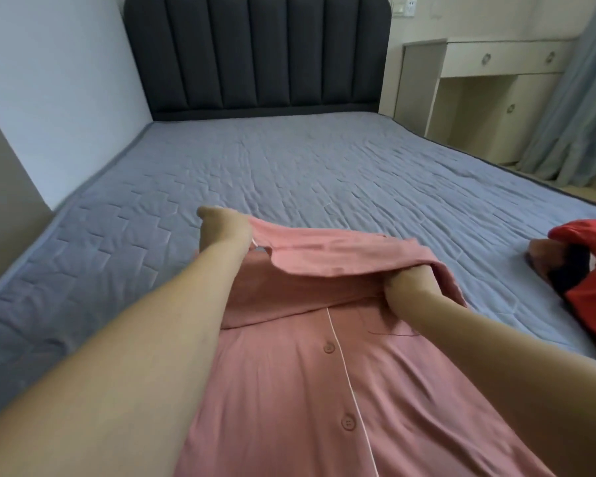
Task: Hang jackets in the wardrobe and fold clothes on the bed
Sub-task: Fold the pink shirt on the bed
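Now the left hand (pixel 222 227) and right hand (pixel 405 287) each grip the top edge of the pink shirt (pixel 324 373) lying buttoned on the bed (pixel 289 160), apparently mid-fold; next, that edge needs laying down flat and even.

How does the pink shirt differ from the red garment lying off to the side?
The pink shirt is spread flat with its buttons showing, its top edge gripped by the left hand and right hand; the red garment lies bunched and untouched. The pink shirt is plain with white piping; the red garment has dark parts. Both rest on the bed.
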The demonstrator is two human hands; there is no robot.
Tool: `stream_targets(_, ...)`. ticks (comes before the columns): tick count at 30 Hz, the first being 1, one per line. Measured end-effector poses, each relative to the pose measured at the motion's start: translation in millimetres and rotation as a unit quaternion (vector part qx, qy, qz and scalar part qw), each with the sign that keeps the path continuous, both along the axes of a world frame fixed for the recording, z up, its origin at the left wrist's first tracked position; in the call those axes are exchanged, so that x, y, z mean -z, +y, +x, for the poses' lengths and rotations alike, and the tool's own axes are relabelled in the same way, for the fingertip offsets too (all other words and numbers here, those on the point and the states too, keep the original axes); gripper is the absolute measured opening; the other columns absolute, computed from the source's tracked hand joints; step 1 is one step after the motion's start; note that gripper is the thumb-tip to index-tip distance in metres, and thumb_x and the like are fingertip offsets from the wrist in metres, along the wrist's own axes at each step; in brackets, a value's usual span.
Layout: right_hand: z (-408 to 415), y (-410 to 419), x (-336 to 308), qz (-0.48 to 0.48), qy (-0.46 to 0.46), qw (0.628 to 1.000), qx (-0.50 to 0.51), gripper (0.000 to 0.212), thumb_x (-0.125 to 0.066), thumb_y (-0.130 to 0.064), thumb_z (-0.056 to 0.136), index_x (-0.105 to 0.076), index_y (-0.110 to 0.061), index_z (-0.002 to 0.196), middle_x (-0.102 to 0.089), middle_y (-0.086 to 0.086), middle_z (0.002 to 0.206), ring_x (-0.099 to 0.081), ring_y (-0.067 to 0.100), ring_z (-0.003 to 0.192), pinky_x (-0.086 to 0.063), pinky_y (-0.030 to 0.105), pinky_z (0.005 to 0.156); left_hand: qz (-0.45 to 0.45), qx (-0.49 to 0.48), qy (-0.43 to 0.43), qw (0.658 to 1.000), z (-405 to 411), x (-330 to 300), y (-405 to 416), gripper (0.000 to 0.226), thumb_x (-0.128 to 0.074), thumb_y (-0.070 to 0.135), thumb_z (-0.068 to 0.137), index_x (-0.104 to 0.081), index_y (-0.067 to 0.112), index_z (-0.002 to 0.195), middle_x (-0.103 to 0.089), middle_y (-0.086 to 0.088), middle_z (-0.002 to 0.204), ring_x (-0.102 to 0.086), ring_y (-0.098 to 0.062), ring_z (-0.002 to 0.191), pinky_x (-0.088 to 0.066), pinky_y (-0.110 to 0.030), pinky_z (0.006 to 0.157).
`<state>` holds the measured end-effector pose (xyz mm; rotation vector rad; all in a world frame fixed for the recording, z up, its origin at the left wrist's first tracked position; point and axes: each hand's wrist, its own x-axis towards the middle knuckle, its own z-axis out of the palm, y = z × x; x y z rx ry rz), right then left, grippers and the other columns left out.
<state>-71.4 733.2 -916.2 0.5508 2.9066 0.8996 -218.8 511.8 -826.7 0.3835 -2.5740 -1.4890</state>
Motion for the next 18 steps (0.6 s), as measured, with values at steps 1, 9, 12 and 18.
stream_targets(1,0.6,1.8,-0.8,0.007,0.004,0.999,-0.041,0.056,-0.032,-0.017,0.101,-0.016,-0.01,0.154,-0.016,0.015,0.16,-0.019,0.035,0.146,-0.018,0.052,0.117,-0.024,-0.009,-0.018,1.0,-2.6,15.1,-6.0,0.036,-0.042,0.009,0.097,-0.035,0.0,0.131,-0.051,-0.023,0.138,-0.051,-0.038,0.126,-0.041,-0.04,0.099)
stream_targets(9,-1.6,-3.2,-3.1,0.138,-0.155,0.975,-0.074,0.052,-0.042,-0.024,0.1,-0.033,-0.011,0.149,-0.021,0.011,0.159,-0.015,0.032,0.148,-0.013,0.05,0.119,-0.102,0.02,-0.008,0.995,-15.2,34.6,-12.1,0.034,-0.042,0.006,0.093,-0.036,0.0,0.126,-0.053,-0.023,0.135,-0.053,-0.039,0.124,-0.041,-0.042,0.099)
stream_targets(12,-11.2,-6.2,-12.0,0.085,-0.16,0.981,-0.069,0.051,-0.042,-0.029,0.1,-0.036,-0.012,0.148,-0.025,0.008,0.158,-0.02,0.03,0.147,-0.022,0.04,0.118,-0.116,0.017,-0.004,0.993,-19.4,33.6,-19.4,0.035,-0.042,0.005,0.092,-0.035,0.0,0.126,-0.054,-0.024,0.133,-0.054,-0.042,0.121,-0.042,-0.045,0.097)
stream_targets(18,-9.5,-11.0,-16.8,-0.084,-0.14,0.986,0.018,0.041,-0.052,-0.021,0.096,-0.05,-0.009,0.136,-0.049,0.008,0.142,-0.045,0.02,0.129,-0.037,0.011,0.097,-0.141,0.022,-0.043,0.989,-13.2,72.5,-41.3,0.031,-0.042,0.005,0.091,-0.035,0.001,0.121,-0.054,-0.024,0.133,-0.053,-0.043,0.12,-0.042,-0.046,0.097)
